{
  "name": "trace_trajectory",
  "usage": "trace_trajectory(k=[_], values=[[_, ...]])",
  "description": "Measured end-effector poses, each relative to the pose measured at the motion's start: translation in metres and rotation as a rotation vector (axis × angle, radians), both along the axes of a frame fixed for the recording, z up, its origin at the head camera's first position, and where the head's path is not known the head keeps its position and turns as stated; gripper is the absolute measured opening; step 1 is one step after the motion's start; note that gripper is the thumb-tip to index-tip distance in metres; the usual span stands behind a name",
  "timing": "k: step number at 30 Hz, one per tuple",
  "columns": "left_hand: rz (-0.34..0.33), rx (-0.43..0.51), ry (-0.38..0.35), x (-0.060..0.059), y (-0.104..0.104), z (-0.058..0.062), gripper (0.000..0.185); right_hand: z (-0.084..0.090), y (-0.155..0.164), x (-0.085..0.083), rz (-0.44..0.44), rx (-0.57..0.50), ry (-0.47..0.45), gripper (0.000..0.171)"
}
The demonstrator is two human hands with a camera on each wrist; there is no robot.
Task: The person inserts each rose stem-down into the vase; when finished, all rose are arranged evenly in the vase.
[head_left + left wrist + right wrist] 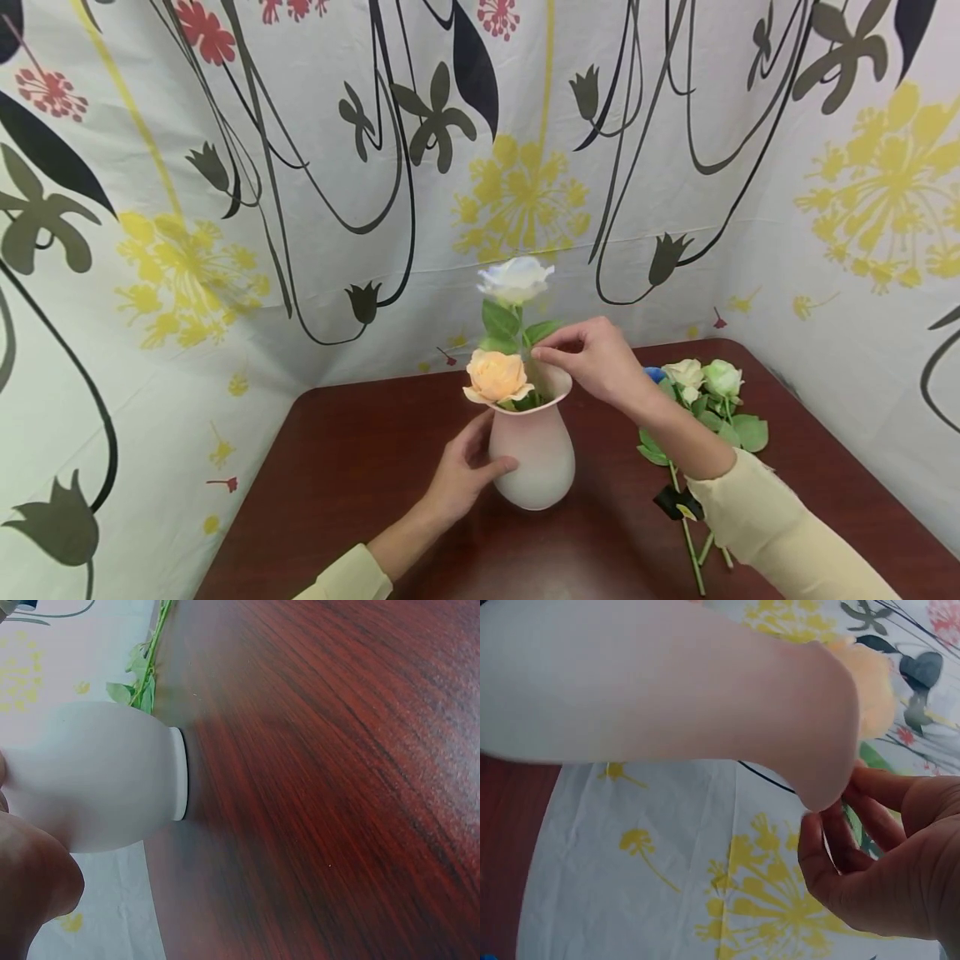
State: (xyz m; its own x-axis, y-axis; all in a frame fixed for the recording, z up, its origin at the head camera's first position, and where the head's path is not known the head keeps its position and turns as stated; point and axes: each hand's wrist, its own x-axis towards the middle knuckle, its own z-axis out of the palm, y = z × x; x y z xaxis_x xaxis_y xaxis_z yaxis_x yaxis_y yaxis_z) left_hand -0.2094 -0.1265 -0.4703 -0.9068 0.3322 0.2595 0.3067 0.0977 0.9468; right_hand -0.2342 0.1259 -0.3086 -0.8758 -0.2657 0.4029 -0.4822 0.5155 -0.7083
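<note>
A: Where is the vase point(534, 458) standing?

B: It is standing upright on the dark red-brown table point(360, 475), its base resting on the wood.

A: And what is the left hand point(461, 473) doing?

B: It is gripping the vase's left side, the thumb curving across the front while the fingers are reaching round behind.

A: How is the right hand point(596, 358) holding itself?

B: Its thumb and fingertips are drawing together at the vase's mouth, pinching the stem of the white rose point(515, 280) just above the rim. In the right wrist view the fingertips are lying close by the rim.

A: Which blooms is the vase carrying?

B: The white rose is rising tallest, leaves spreading below it, and a peach rose point(497, 377) is sitting low over the rim's left side.

A: What is lying to the right?

B: Loose flowers point(722, 379) are lying on the table, the right forearm partly covering them. One bloom is showing blue. A black object point(678, 503), too unclear to name, is lying at their stems.
</note>
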Motion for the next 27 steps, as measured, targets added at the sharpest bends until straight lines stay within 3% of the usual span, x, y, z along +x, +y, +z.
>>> trace_trajectory(k=[20,27], values=[[0.009,-0.018,0.013,0.0,0.0,-0.001,0.075,-0.016,-0.011,-0.002,0.008,0.09,0.153,0.007],[0.008,-0.006,0.002,0.0,0.0,-0.001,0.076,-0.018,-0.016,0.001,0.007,0.109,0.091,0.01]])
